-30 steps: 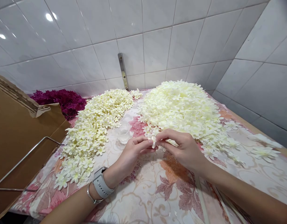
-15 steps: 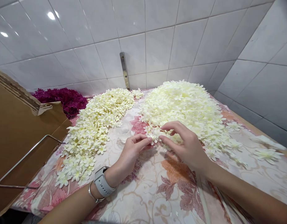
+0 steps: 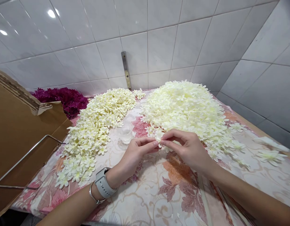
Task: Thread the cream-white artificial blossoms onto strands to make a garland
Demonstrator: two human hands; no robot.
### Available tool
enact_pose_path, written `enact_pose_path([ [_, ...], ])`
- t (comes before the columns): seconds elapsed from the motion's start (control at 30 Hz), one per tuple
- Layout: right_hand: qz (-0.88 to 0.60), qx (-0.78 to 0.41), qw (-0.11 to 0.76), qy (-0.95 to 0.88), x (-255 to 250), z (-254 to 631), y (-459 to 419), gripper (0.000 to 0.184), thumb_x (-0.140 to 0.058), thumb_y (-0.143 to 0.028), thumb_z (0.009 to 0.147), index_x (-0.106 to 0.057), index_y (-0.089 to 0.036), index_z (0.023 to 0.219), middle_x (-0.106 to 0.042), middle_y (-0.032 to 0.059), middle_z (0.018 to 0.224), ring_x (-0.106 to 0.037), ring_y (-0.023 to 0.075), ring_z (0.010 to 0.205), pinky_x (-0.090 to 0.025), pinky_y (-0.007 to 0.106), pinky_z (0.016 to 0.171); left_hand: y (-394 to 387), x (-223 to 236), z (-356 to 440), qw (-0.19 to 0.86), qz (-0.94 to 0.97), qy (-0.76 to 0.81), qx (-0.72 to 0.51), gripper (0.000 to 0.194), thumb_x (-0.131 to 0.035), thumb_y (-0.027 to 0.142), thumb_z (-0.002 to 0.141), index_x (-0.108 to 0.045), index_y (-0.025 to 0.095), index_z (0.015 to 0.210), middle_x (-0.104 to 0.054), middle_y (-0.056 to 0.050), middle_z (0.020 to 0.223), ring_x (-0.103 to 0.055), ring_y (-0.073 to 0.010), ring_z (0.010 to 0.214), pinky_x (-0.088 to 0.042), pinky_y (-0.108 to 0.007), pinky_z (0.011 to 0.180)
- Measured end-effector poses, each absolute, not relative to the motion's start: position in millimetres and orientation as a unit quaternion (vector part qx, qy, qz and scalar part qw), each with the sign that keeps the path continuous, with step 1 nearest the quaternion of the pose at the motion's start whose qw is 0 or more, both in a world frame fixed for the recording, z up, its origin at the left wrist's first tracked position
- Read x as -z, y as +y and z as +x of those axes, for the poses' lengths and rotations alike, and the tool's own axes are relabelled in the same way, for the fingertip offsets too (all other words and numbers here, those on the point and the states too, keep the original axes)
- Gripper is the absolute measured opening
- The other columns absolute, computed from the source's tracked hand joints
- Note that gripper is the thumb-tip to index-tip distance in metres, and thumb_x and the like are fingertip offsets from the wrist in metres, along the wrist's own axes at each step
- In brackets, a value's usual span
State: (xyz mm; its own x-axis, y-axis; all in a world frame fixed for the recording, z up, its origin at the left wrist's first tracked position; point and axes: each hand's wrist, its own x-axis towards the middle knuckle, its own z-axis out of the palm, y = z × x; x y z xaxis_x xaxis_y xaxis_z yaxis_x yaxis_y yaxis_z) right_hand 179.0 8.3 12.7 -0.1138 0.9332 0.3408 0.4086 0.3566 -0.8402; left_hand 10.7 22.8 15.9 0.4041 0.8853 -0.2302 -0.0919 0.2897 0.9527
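Observation:
My left hand [image 3: 141, 150], with a watch and a bangle at its wrist, pinches a small white artificial flower [image 3: 159, 142] between thumb and forefinger. From the other side my right hand [image 3: 182, 146] has its thumb and forefinger closed on the same flower. The fingers partly hide the flower. Just beyond the hands rises a large heap of pale white flower petals [image 3: 185, 106], with loose blossoms at its near edge. A second heap, of cream-white flowers [image 3: 95, 125], stretches along the left. Between the heaps stands a small clear plastic cup [image 3: 126, 135].
A cardboard box [image 3: 22, 138] with a bent metal rod [image 3: 22, 158] stands at the left. Purple flowers [image 3: 67, 102] lie behind it. A metal bracket [image 3: 126, 70] is on the tiled wall [image 3: 159, 47]. A floral cloth [image 3: 145, 194] covers the table.
My right fingers opened and lifted off the flower half a second ago, and now they pinch at it again. My left hand has shifted slightly right, still pinching.

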Motion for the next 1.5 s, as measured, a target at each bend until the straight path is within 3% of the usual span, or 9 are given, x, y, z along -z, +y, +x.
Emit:
enact_pose_path([
  [0.2,-0.489,-0.267,0.445,-0.701,-11.5,176.3,9.0,0.010,-0.054,-0.023,0.082,-0.059,-0.020,0.074,-0.064,0.0017,0.073,-0.060,0.0160,0.070,-0.047,0.028,0.065,24.2,-14.8,12.0,0.686,0.464,0.415,-0.375,0.011,-0.072,0.025,0.066,-0.071,0.015,0.070,-0.068,-0.002,0.075,-0.060,-0.0125,0.073,-0.044,-0.024,0.076],
  [0.43,-0.436,-0.149,0.434,-0.774,-10.3,173.9,5.2,0.011,-0.054,-0.018,0.082,-0.058,-0.019,0.073,-0.062,0.0032,0.069,-0.057,0.0153,0.066,-0.043,0.027,0.060,23.0,-14.4,11.7,0.687,0.480,0.412,-0.358,0.015,-0.068,0.029,0.071,-0.071,0.015,0.065,-0.067,-0.002,0.070,-0.058,-0.0127,0.071,-0.045,-0.024,0.076],
  [0.77,-0.496,-0.288,0.451,-0.684,-12.6,179.0,10.1,0.011,-0.059,-0.026,0.079,-0.064,-0.020,0.072,-0.067,0.0012,0.070,-0.061,0.0162,0.067,-0.047,0.028,0.063,22.8,-17.2,12.6,0.649,0.526,0.406,-0.371,0.019,-0.064,0.031,0.075,-0.072,0.014,0.072,-0.066,-0.004,0.072,-0.058,-0.0140,0.073,-0.046,-0.024,0.076],
  [1.03,-0.486,-0.252,0.432,-0.716,-11.9,177.4,7.7,0.009,-0.058,-0.024,0.079,-0.065,-0.021,0.074,-0.069,0.0022,0.074,-0.063,0.0175,0.071,-0.048,0.029,0.066,21.7,-16.1,10.7,0.673,0.490,0.438,-0.339,0.021,-0.070,0.036,0.068,-0.070,0.015,0.072,-0.065,-0.003,0.072,-0.059,-0.0140,0.071,-0.043,-0.023,0.065],
  [1.37,-0.492,-0.327,0.426,-0.685,-12.6,177.9,10.0,0.013,-0.055,-0.030,0.082,-0.061,-0.020,0.078,-0.067,0.0024,0.076,-0.063,0.0167,0.072,-0.050,0.029,0.066,23.1,-16.1,11.9,0.639,0.504,0.452,-0.365,0.015,-0.067,0.029,0.070,-0.069,0.015,0.066,-0.063,-0.001,0.065,-0.053,-0.0113,0.063,-0.037,-0.022,0.062],
  [1.5,-0.497,-0.275,0.410,-0.713,-10.4,175.8,9.4,0.018,-0.066,-0.032,0.073,-0.061,-0.020,0.085,-0.067,0.0039,0.083,-0.063,0.0191,0.077,-0.051,0.031,0.068,22.3,-17.4,12.1,0.631,0.519,0.445,-0.366,0.016,-0.067,0.030,0.070,-0.068,0.015,0.064,-0.063,0.000,0.062,-0.053,-0.0110,0.059,-0.037,-0.023,0.060],
])
